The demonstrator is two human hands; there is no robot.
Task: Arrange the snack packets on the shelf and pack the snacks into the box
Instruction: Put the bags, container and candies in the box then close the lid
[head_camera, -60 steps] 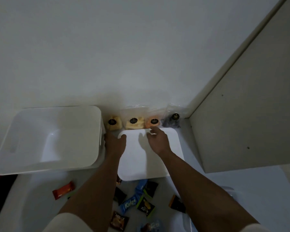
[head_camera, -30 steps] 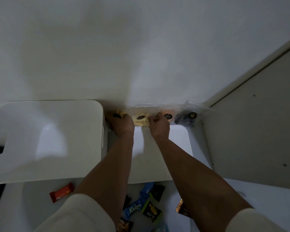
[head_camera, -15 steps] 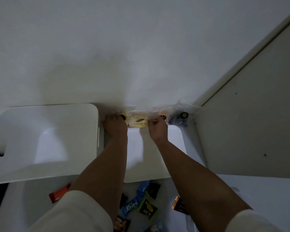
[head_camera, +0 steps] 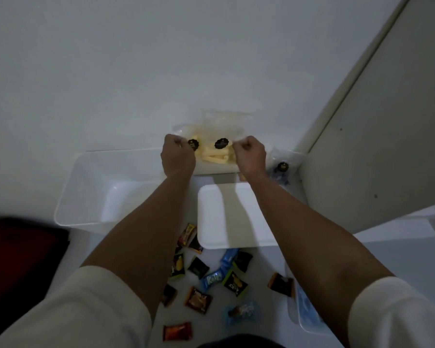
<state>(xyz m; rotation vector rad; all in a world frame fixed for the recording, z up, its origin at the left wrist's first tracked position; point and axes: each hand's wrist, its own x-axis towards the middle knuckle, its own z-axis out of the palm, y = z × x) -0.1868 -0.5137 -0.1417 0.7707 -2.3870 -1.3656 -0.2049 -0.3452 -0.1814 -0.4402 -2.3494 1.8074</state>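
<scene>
Both hands are raised against the pale wall, each pinching an upper corner of clear plastic snack packets filled with pale yellow sticks point(head_camera: 215, 154) and marked with round black labels. The left hand point(head_camera: 177, 156) has its fingers curled round the left edge of the packets, near one black label; the right hand point(head_camera: 249, 156) is clenched on the right edge, just beside the other label. The packets hang between the two hands, above the far end of the white shelf surface point(head_camera: 399, 259). Below the left hand stands an open white plastic box point(head_camera: 86, 197), nothing visible inside it. Under the right forearm lies a flat white plastic lid point(head_camera: 219, 214). In the far right corner, against the grey side panel point(head_camera: 387, 146), leans another clear packet with dark contents point(head_camera: 281, 169). Nearer the person, small wrapped snacks are scattered on the shelf, among them a blue wrapped bar point(head_camera: 214, 277) and an orange wrapped bar point(head_camera: 177, 331)
</scene>
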